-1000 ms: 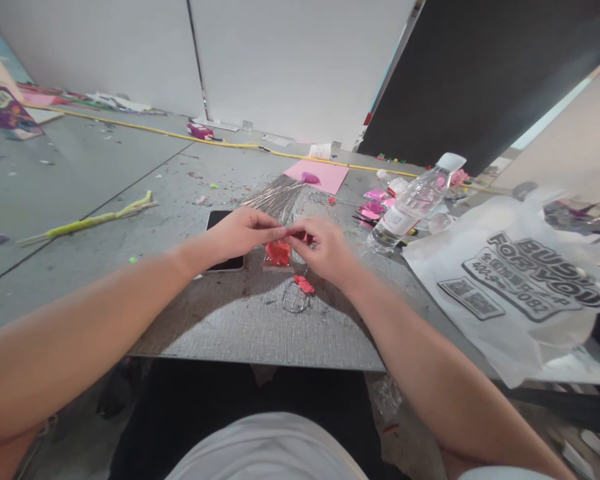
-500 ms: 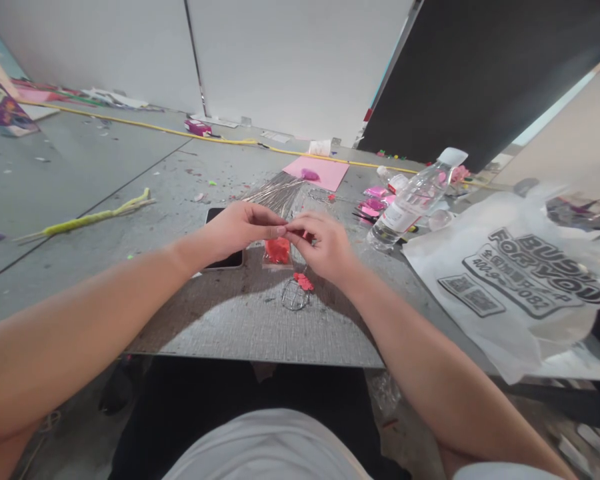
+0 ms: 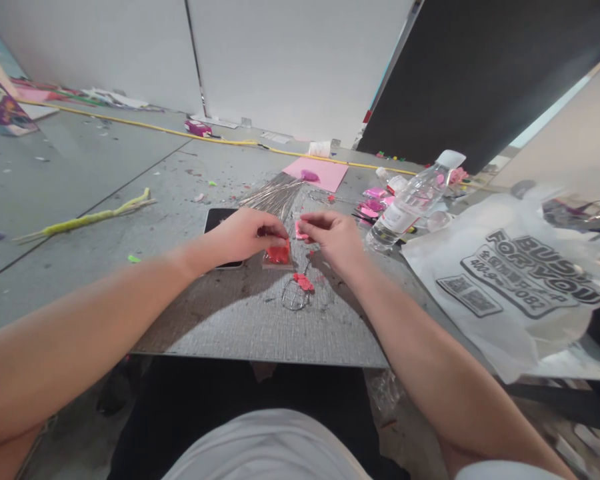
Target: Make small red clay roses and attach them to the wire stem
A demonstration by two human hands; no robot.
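Note:
My left hand is over the far end of a small clear bag of soft red material, perhaps modelling clay. Its thumb and fingers close at the top edge of that bag, and its palm covers part of a dark phone. Between the thumb and fingertips of my right hand is a small pinkish-red piece. Nearer me on the table lies a round wire frame with a red clump on its upper edge.
Beyond my hands lie a bundle of thin wires and a pink sheet. To the right stand a water bottle and a white plastic bag. A fuzzy yellow-green stem lies at left; a yellow cable crosses the back.
My hands were together at the fingertips above the clear bag. They have come apart: the left lowered to the bag, the right drew away to the right with the red piece.

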